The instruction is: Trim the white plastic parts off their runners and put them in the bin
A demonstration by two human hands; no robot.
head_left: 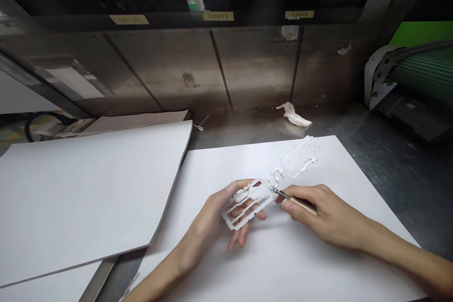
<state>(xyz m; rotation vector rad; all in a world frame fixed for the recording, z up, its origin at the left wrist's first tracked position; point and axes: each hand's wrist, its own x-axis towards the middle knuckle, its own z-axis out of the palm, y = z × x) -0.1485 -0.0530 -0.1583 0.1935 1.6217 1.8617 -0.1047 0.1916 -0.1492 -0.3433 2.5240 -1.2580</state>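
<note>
In the head view my left hand (215,207) is closed around a white plastic frame (264,204) with rectangular openings. A curly white sprue (278,177) runs from that frame toward a flat white plastic panel (300,156), which reaches out to the upper right. My right hand (318,210) grips a pair of nippers (302,205) with pale handles. Their metal jaws are at the frame's right corner, where the sprue begins. Whether the jaws are closed on the plastic I cannot tell. Both hands are over a white sheet (300,264).
A stack of white boards (88,188) lies to the left. Behind the sheet, a crumpled white scrap (295,117) rests on the dark metal bench (240,125). A green conveyor belt (424,71) stands at the right, and a metal back panel (258,71) closes off the rear.
</note>
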